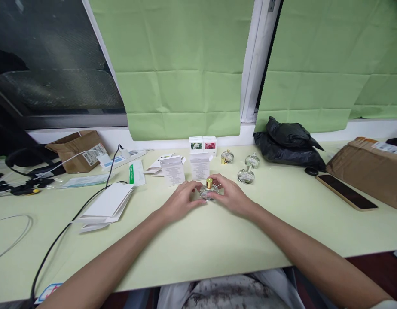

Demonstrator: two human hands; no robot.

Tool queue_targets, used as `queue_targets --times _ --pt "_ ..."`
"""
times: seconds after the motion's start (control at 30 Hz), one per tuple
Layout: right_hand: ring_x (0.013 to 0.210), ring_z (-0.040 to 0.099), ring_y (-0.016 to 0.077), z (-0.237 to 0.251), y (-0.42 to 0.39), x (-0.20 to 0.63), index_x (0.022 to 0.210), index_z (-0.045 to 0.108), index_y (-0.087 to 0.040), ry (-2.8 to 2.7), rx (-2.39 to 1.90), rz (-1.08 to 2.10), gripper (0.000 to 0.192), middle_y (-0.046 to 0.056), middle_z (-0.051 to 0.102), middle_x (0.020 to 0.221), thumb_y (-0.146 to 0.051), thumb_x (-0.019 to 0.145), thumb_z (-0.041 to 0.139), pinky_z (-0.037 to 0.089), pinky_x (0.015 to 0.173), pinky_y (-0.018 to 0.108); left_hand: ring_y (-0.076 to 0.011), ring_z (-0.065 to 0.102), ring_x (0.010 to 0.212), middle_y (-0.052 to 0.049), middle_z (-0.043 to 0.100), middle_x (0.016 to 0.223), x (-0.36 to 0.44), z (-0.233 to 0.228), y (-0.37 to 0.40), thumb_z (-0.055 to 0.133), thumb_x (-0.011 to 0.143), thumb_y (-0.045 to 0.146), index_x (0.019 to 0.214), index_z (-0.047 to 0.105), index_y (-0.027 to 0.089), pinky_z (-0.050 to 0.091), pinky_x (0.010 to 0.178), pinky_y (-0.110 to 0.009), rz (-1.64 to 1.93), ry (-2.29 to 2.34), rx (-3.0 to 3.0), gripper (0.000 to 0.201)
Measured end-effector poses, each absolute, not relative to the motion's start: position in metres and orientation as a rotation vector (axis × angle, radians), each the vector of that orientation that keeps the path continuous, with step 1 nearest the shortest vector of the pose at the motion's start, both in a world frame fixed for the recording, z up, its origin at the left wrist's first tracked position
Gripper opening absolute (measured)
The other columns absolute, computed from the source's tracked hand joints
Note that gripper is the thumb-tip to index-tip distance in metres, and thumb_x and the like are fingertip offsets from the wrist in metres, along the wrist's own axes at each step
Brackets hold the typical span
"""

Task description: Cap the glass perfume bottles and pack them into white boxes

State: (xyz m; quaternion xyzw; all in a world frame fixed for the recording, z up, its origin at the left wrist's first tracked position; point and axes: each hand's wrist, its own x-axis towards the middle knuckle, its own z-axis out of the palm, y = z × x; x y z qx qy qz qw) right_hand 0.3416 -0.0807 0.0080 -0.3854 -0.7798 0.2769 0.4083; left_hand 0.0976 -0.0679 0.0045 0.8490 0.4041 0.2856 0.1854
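Observation:
A small clear glass perfume bottle (208,190) with a gold cap stands on the pale green table (218,240) between my hands. My left hand (181,200) touches its left side with the fingertips. My right hand (231,197) cups its right side. Just behind the bottle stand two open white boxes (173,170) (200,166) with printed text. Three more glass bottles (227,157) (252,160) (246,175) stand further back to the right.
Two small printed boxes (203,145) stand by the wall. A stack of flat white cards (108,204) and a black cable (72,223) lie left. A black bag (288,143), a phone (346,192) and a brown parcel (369,169) lie right.

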Motion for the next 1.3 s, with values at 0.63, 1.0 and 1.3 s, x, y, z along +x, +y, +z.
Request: queue_targets --times 0.63,1.0,1.3 --pt "0.11 0.064 0.0236 0.013 -0.084 0.346 0.128 0.058 -0.029 -2.027 -1.076 0.65 0.04 0.005 0.069 0.122 -0.045 0.094 0.073 0.05 0.09 0.037 -0.0361 0.039 0.145 -0.014 0.037 0.148 0.027 0.029 -0.019 0.084 0.082 0.048 0.122 0.057 0.026 0.044 0.114 -0.055 1.596 1.595 2.428 0.053" --pt "0.11 0.064 0.0245 0.009 -0.082 0.346 0.129 0.058 -0.03 -2.052 -1.072 0.645 0.039 0.005 0.069 0.124 -0.046 0.096 0.07 0.05 0.091 0.038 -0.0329 0.049 0.133 -0.012 0.045 0.142 0.027 0.027 -0.018 0.077 0.09 0.042 0.113 0.063 0.025 0.045 0.112 -0.054 1.667 1.556 2.478 0.032" --pt "0.112 0.063 0.024 0.007 -0.082 0.346 0.129 0.057 -0.03 -2.083 -1.073 0.647 0.035 0.004 0.069 0.126 -0.043 0.098 0.067 0.048 0.091 0.037 -0.0268 0.055 0.13 -0.01 0.047 0.139 0.031 0.025 -0.017 0.072 0.092 0.045 0.108 0.064 0.024 0.06 0.094 -0.041 1.606 1.413 2.224 0.027"
